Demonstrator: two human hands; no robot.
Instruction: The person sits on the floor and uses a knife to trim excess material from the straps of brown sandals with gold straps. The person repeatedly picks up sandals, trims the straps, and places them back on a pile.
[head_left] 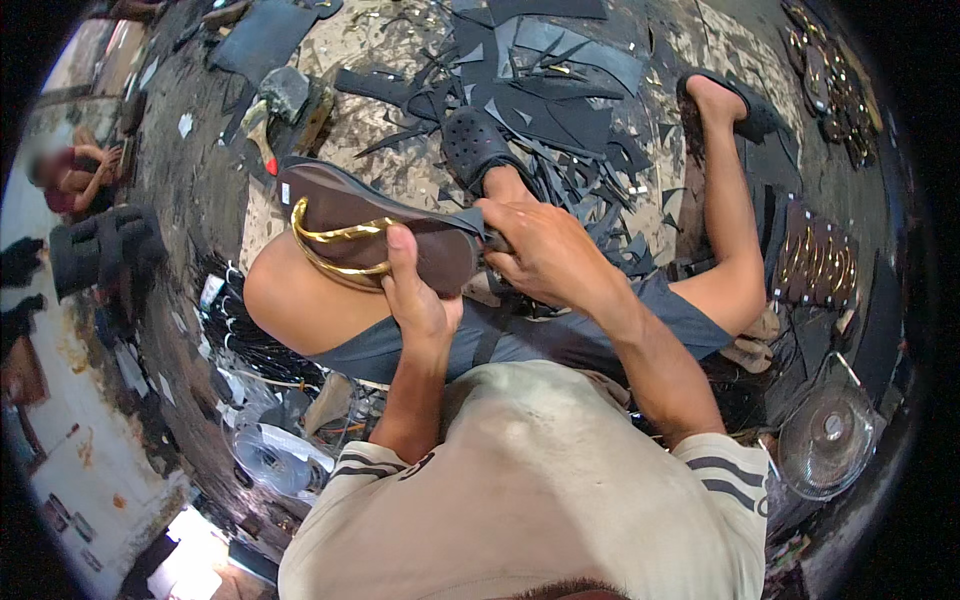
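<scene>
Across my raised left thigh lies a flip-flop with a brown footbed, a dark sole edge and a twisted gold strap. My left hand is closed around its near side, the thumb on top by the strap. At the heel end, my right hand is closed, fingers curled over a small dark object that I cannot make out. A dark flap of sole material sticks out from the sole edge, touching the right hand's fingers.
Black rubber scraps litter the floor ahead. A brush lies beside a grey stone-like block. Gold-strapped sandals are lined up at right, near a fan. Another person sits far left.
</scene>
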